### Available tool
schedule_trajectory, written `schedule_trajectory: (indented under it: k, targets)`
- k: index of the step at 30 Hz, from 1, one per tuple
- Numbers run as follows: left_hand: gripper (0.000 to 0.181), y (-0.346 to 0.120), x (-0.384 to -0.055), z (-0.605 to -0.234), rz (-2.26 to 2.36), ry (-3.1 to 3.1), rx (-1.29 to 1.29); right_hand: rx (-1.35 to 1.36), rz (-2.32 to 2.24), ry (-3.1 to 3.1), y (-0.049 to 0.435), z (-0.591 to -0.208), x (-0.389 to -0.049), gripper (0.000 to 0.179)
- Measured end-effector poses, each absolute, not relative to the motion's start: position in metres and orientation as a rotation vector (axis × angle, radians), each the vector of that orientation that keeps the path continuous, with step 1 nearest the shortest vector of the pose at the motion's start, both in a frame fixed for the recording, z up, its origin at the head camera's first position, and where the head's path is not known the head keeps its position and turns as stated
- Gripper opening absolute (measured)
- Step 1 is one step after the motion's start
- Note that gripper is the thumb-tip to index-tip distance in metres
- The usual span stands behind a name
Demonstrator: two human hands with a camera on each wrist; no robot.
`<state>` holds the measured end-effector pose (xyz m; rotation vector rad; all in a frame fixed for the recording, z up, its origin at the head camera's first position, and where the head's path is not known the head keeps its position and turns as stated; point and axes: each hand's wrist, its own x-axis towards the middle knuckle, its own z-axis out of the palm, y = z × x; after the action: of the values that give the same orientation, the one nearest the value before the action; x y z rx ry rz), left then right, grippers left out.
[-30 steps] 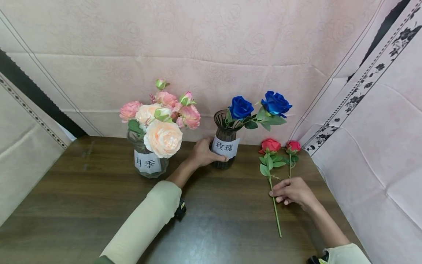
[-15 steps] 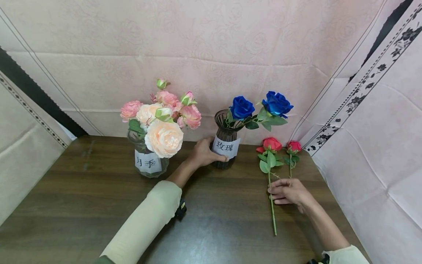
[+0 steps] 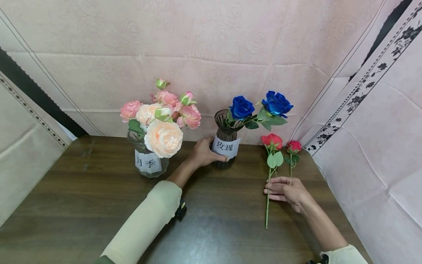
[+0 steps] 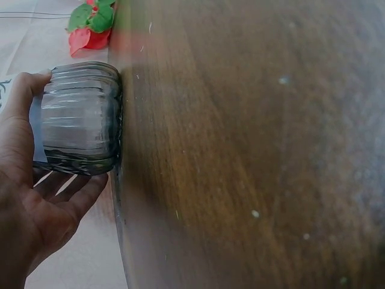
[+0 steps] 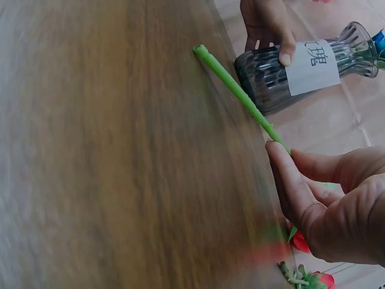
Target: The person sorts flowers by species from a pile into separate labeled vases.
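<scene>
My left hand [image 3: 203, 153] grips the lower part of a dark ribbed glass vase [image 3: 224, 135] with a white paper label, thumb in front and fingers behind. Two blue roses [image 3: 242, 107] lean to the right out of its mouth. To the right of the vase, my right hand [image 3: 291, 190] pinches the green stem of a red rose [image 3: 272, 140] between thumb and fingers. The bloom points toward the back wall. In the right wrist view the cut end of the stem [image 5: 231, 83] slants across the table toward the vase's base.
A second red rose [image 3: 294, 147] lies at the table's right back edge, beyond my right hand. To the left stands a clear glass vase [image 3: 152, 171], labelled too, full of pink and peach flowers [image 3: 163, 138]. Patterned cloth [image 3: 197, 40] encloses the wooden table [image 3: 211, 227] at back and sides.
My right hand has moved slightly left with the red rose, turning it so the stem's lower end swings left and up in view. The left hand stays on the vase.
</scene>
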<state>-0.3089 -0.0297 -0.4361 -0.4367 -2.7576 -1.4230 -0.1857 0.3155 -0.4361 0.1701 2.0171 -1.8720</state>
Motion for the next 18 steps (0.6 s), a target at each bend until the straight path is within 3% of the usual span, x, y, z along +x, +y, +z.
schedule_trajectory:
  k: [9, 18]
  targets:
    - [0.080, -0.031, -0.309, -0.436, -1.457, -2.722, -0.484, 0.201, -1.975, 2.049, 0.304, -0.432, -0.184, 0.037]
    - [0.082, -0.031, -0.308, -0.435, -1.460, -2.727, -0.477, 0.245, -2.239, 1.944, 0.295, -0.426, -0.190, 0.012]
